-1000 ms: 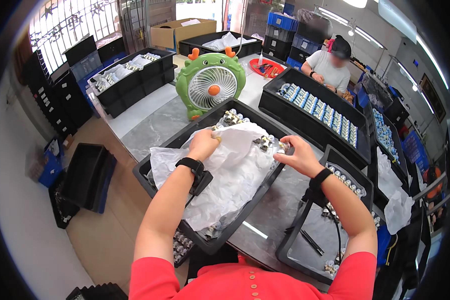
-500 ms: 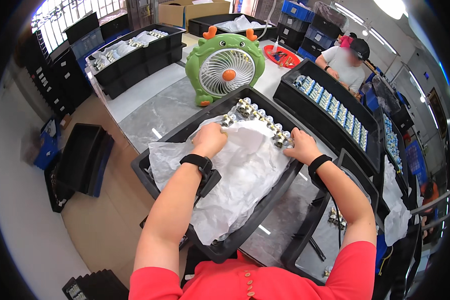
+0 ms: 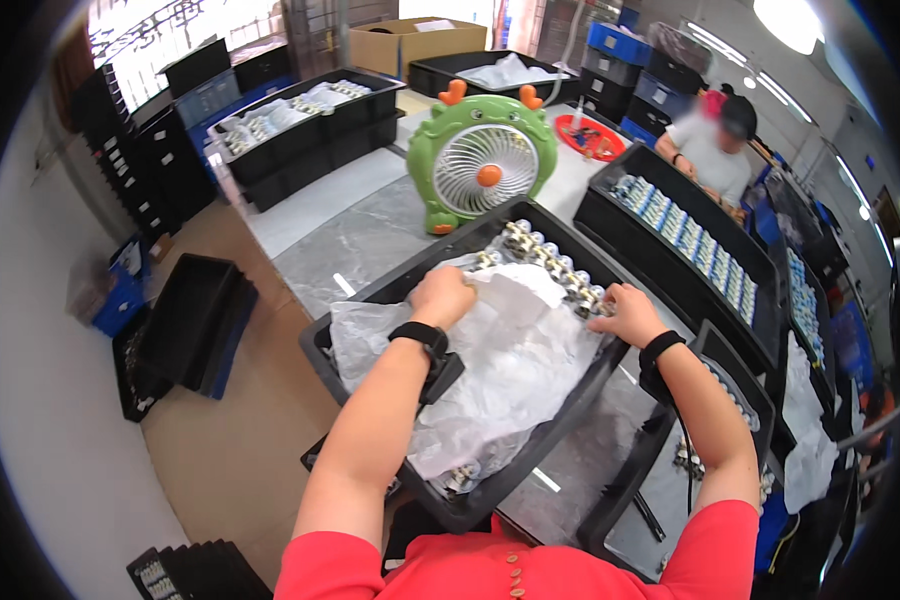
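Note:
A black plastic tray point(image 3: 555, 420) lies in front of me, with a crumpled white sheet point(image 3: 510, 370) spread over most of it. Along the far right side, a row of small silver and brass metal fittings point(image 3: 550, 258) is uncovered. More fittings point(image 3: 463, 476) peek out at the near end. My left hand point(image 3: 443, 297) is closed at the sheet's far left edge, pinching it. At the right end of the row, my right hand point(image 3: 630, 315) has its fingers bent at the sheet's edge beside the fittings. Its fingertips are partly hidden, so its exact hold is unclear.
A green cartoon-shaped fan point(image 3: 480, 160) stands just beyond the tray. Black bins of fittings sit at the right point(image 3: 685, 240) and far left point(image 3: 310, 140). Another tray point(image 3: 620, 500) lies near my right arm. A co-worker point(image 3: 710, 150) is at the far right; a red dish point(image 3: 590, 137) holds small items.
The whole view has shifted, so the scene sits lower and further right. More fittings show at the tray's near end, where the sheet has drawn back. Both hands stay at the sheet's far part.

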The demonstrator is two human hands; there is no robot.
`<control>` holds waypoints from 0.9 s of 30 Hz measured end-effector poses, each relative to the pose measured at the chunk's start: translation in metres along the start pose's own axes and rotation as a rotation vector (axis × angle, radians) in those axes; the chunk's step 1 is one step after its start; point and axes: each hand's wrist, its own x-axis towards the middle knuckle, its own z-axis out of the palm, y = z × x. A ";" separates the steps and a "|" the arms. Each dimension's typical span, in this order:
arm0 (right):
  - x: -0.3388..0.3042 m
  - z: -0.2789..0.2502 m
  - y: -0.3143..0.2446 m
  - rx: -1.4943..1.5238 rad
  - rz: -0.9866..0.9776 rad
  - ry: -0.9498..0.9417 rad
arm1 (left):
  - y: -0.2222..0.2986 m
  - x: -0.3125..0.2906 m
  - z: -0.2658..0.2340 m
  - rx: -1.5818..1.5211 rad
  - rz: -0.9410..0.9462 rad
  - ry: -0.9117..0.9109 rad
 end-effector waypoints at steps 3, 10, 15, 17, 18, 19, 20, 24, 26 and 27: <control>-0.009 -0.018 -0.003 0.081 -0.004 0.020 | 0.005 -0.005 -0.006 0.012 -0.019 -0.028; -0.027 -0.027 -0.016 0.224 -0.053 -0.022 | 0.003 -0.003 -0.003 -0.027 -0.047 -0.016; -0.030 -0.014 -0.065 0.327 -0.329 -0.190 | 0.003 -0.003 -0.005 -0.013 -0.066 0.019; -0.026 -0.004 -0.083 0.329 -0.421 -0.135 | 0.002 -0.004 -0.011 0.016 -0.054 -0.010; -0.024 0.002 -0.090 0.330 -0.473 -0.108 | 0.002 -0.006 -0.014 0.031 -0.053 -0.021; -0.023 0.010 -0.091 0.334 -0.502 -0.081 | 0.002 -0.005 -0.010 0.034 -0.046 0.003; -0.024 0.009 -0.098 0.315 -0.480 -0.061 | 0.003 -0.004 -0.007 0.027 -0.051 -0.003; -0.019 0.013 -0.107 0.210 -0.454 0.028 | 0.010 -0.010 -0.009 -0.017 -0.027 0.024; -0.017 0.014 -0.108 0.193 -0.445 0.047 | 0.009 -0.012 -0.013 -0.025 -0.011 0.018; -0.018 0.013 -0.107 0.190 -0.441 0.041 | 0.009 -0.013 -0.014 -0.034 0.002 0.022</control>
